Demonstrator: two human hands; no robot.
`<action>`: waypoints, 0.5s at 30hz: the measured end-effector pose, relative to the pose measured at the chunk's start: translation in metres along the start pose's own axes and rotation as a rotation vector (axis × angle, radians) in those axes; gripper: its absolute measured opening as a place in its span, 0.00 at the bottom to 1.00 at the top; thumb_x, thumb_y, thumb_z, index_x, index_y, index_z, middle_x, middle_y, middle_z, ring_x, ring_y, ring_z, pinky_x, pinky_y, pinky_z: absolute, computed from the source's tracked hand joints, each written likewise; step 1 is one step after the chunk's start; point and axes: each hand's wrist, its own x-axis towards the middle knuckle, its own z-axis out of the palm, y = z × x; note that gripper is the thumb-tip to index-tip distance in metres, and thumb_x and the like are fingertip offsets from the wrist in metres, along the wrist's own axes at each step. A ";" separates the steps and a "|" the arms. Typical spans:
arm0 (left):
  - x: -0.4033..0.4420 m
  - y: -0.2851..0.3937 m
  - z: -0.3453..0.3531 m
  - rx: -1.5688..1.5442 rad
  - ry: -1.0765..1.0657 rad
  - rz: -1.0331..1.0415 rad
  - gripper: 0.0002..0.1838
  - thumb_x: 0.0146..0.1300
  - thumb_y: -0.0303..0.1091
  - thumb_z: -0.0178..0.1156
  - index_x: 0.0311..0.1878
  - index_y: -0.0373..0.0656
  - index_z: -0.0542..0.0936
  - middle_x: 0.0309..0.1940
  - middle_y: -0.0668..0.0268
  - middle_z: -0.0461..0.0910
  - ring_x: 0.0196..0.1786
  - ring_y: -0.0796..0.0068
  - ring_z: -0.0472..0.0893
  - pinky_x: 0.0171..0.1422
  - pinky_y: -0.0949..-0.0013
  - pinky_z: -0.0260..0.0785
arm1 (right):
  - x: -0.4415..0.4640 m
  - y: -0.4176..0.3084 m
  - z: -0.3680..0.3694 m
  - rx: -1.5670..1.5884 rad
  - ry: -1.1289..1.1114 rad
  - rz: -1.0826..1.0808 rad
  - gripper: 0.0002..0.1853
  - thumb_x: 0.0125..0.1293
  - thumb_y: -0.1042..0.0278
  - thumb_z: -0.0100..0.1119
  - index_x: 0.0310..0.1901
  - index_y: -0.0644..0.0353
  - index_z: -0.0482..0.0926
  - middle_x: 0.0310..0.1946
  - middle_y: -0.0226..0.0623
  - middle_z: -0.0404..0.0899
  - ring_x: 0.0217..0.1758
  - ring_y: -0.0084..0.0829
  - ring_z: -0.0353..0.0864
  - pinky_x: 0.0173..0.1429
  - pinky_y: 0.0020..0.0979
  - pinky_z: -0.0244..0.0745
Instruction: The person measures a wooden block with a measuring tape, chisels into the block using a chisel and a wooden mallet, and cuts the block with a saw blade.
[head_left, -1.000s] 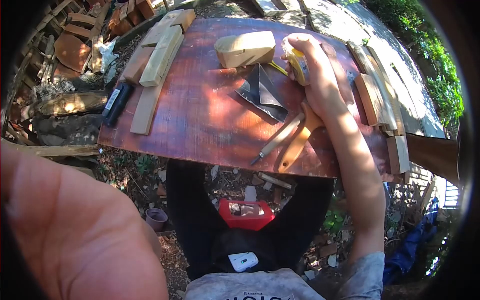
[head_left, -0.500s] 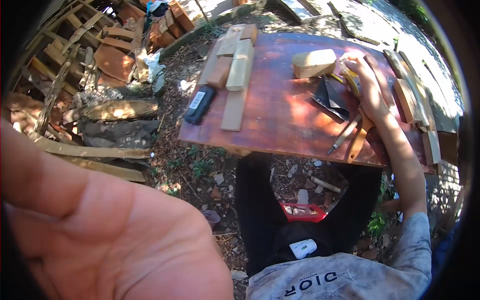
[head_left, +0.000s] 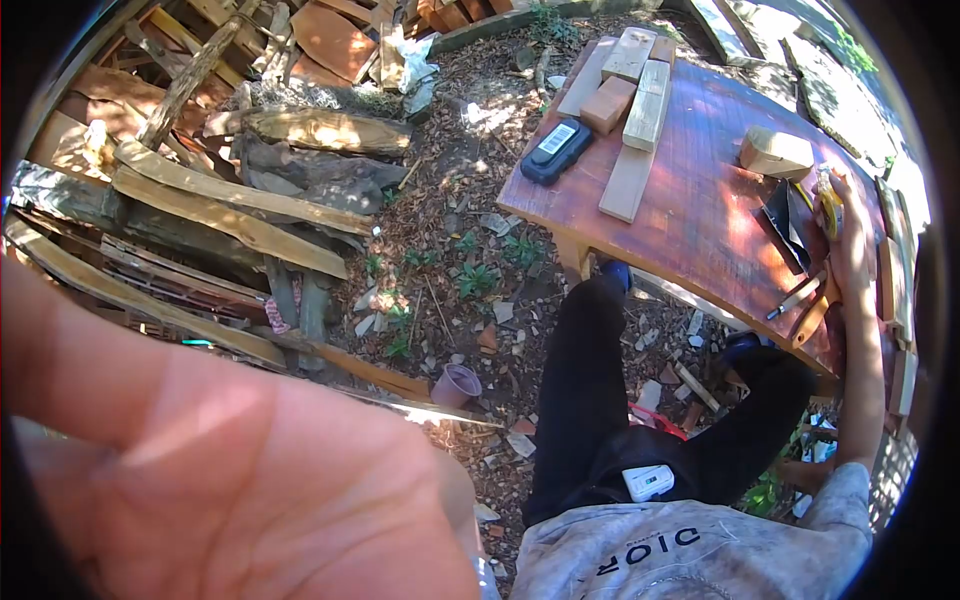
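Note:
My left hand (head_left: 270,470) is very close to the camera, palm bare and facing it. Its thumb side runs out of view at the left edge, and the fingertips are hidden. At the table's right side, my right hand (head_left: 848,225) has its fingers bent over a yellow object (head_left: 829,205) whose kind I cannot make out. Beside it lies a folded black sheet (head_left: 785,222), with a chunky wood block (head_left: 775,152) just behind. Nearer my wrist are a slim tool with a dark tip (head_left: 797,296) and an orange-brown wooden handle (head_left: 815,315).
On the reddish table (head_left: 700,190), wood pieces (head_left: 648,105) and a black case with a label (head_left: 556,150) lie at the left. Wood strips (head_left: 893,275) line the right edge. A cup (head_left: 456,386) stands on the littered ground near stacked planks (head_left: 230,210).
The view has swung left and down, so the table now appears farther right and more ground and planks show. My left palm stays near the camera; my right hand remains at the yellow object.

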 end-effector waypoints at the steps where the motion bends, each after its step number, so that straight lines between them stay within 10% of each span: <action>1: 0.002 0.000 -0.016 0.036 0.041 -0.007 0.37 0.66 0.37 0.71 0.75 0.37 0.67 0.64 0.52 0.76 0.65 0.61 0.77 0.74 0.56 0.66 | -0.002 0.005 -0.004 -0.300 0.033 -0.238 0.23 0.79 0.54 0.58 0.65 0.62 0.79 0.47 0.35 0.80 0.44 0.24 0.78 0.51 0.25 0.73; 2: 0.004 0.002 -0.029 0.064 0.092 -0.016 0.37 0.66 0.37 0.71 0.75 0.37 0.67 0.64 0.52 0.76 0.65 0.61 0.77 0.74 0.56 0.66 | -0.004 0.014 -0.007 -0.596 0.065 -0.478 0.23 0.79 0.54 0.58 0.65 0.63 0.79 0.46 0.35 0.80 0.44 0.24 0.78 0.50 0.25 0.73; 8: -0.005 0.006 -0.108 0.213 0.299 -0.100 0.38 0.66 0.37 0.72 0.75 0.37 0.67 0.64 0.53 0.76 0.65 0.61 0.77 0.75 0.56 0.66 | -0.001 -0.002 -0.004 -0.012 0.051 0.040 0.21 0.76 0.75 0.57 0.69 0.62 0.77 0.58 0.44 0.83 0.54 0.28 0.81 0.64 0.28 0.76; 10: -0.011 0.008 -0.123 0.243 0.341 -0.126 0.38 0.65 0.37 0.72 0.75 0.37 0.67 0.64 0.53 0.76 0.65 0.61 0.77 0.75 0.56 0.66 | -0.011 0.009 -0.012 -0.794 0.103 -0.458 0.22 0.74 0.77 0.58 0.69 0.62 0.77 0.60 0.46 0.83 0.59 0.33 0.82 0.67 0.32 0.75; 15: -0.020 0.010 -0.151 0.282 0.417 -0.169 0.39 0.65 0.37 0.73 0.75 0.38 0.67 0.64 0.53 0.76 0.66 0.61 0.77 0.75 0.56 0.66 | 0.008 0.021 -0.027 -0.475 0.007 -0.281 0.26 0.70 0.81 0.58 0.70 0.61 0.77 0.72 0.55 0.76 0.78 0.48 0.73 0.80 0.43 0.65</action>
